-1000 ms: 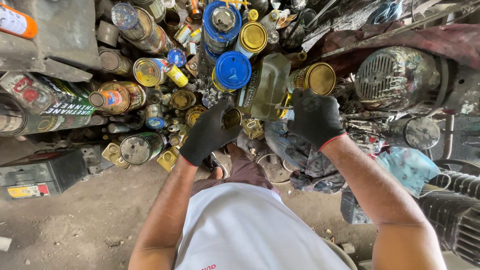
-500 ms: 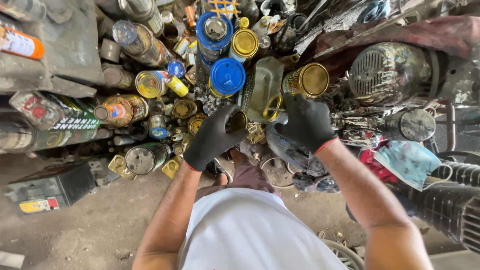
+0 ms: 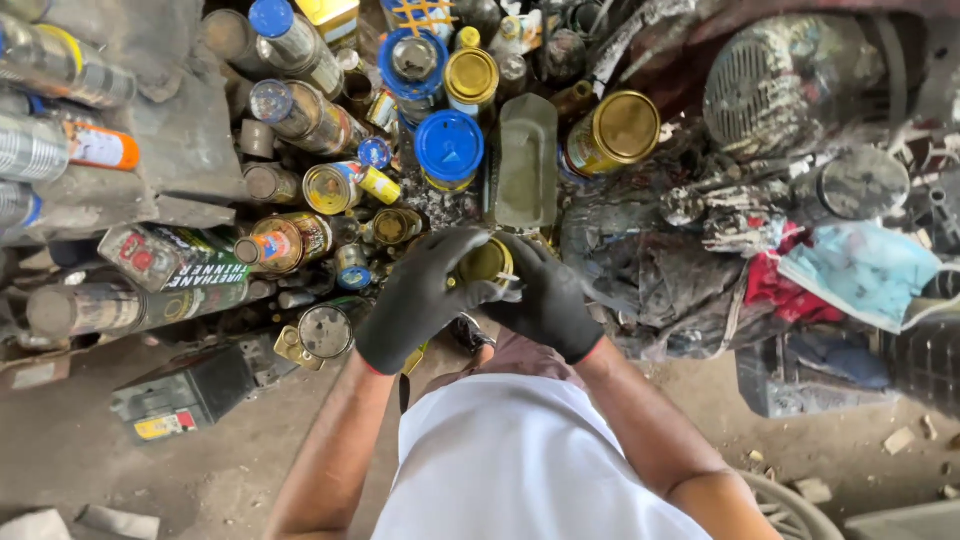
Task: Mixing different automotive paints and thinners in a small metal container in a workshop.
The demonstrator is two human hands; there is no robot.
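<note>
**Both our gloved hands meet in front of us**

Our left hand (image 3: 425,295), in a dark knit glove, reaches forward with the fingers curled inward and the thumb pointing right. Our right hand (image 3: 545,295), gloved the same, sits just beside it, fingers bent and touching the left fingertips. Both forearms are bare, angling in from our sides, elbows bent.
</note>
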